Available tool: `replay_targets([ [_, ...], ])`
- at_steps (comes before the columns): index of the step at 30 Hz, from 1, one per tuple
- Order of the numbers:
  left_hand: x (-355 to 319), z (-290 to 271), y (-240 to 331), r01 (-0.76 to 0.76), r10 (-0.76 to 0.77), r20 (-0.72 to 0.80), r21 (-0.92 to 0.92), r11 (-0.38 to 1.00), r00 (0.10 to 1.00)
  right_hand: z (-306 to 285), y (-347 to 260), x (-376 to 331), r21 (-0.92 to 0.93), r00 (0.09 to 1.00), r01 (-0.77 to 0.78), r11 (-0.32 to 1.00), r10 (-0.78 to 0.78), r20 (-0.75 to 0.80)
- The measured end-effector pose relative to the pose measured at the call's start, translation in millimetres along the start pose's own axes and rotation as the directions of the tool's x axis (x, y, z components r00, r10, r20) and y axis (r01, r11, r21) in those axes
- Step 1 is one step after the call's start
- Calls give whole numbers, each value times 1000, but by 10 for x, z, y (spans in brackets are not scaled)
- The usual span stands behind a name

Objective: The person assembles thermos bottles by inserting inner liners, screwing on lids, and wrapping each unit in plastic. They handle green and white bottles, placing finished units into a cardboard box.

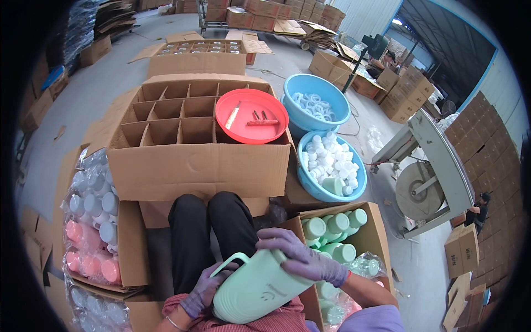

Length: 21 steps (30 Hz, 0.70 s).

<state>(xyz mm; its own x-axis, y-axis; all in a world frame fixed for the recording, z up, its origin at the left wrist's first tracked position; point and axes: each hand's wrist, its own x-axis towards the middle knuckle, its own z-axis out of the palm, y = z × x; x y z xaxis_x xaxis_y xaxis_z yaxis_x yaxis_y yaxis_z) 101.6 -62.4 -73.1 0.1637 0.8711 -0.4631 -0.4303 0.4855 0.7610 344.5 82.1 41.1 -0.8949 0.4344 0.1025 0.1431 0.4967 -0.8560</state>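
Observation:
A mint-green plastic jug (pixel 249 296) with a drawn smiling face on its side lies tilted across my lap. My left hand (pixel 203 290), in a purple glove, is closed round the jug near its handle. Over the jug's upper end lies my right hand (pixel 304 255), gloved too, with the fingers curled over the rim and the thumb side hidden. Just right of my right hand, an open carton (pixel 375 229) holds several green jugs (pixel 337 222), some under clear plastic.
Ahead stands a divided carton (pixel 199 171), carrying a red basin (pixel 251 138) with a knife (pixel 233 115) and red-handled tools (pixel 263 120). Beside it are blue tubs of clear rings (pixel 315 105) and white caps (pixel 327 160). Bagged pink and white containers (pixel 91 243) fill a carton at left.

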Motion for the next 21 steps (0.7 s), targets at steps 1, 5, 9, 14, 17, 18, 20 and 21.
replay_targets([
  [1, 56, -78, 25, 60, -59, 113, -9, 998, 992, 5, -69, 51, -155, 993, 114, 981, -106, 59],
  [5, 364, -208, -340, 269, -141, 356, -341, 901, 924, 315, -664, 243, -218, 804, 591, 777, -545, 238],
  [9, 277, -121, -99, 263, -170, 299, -306, 915, 939, 230, -880, 324, -160, 775, 632, 758, -615, 145],
  [14, -36, 166, 324, -426, 480, -28, 421, 801, 877, 16, 160, 34, 401, 884, -314, 860, 420, -207],
  [17, -19, 212, 534, -573, 680, 98, 632, 522, 727, -92, 241, 10, 385, 863, -329, 862, 440, -248],
  [18, -45, 123, 594, -439, 512, -47, 454, 775, 858, -129, 148, 28, 248, 901, -262, 933, 328, -283],
  [20, -117, 186, 941, -164, 182, -94, 172, 971, 979, -177, -62, 96, 31, 974, 100, 994, -91, -209],
  [21, -107, 203, 897, -308, 349, -97, 294, 905, 932, -198, -108, 127, -65, 944, 290, 955, -297, -144],
])
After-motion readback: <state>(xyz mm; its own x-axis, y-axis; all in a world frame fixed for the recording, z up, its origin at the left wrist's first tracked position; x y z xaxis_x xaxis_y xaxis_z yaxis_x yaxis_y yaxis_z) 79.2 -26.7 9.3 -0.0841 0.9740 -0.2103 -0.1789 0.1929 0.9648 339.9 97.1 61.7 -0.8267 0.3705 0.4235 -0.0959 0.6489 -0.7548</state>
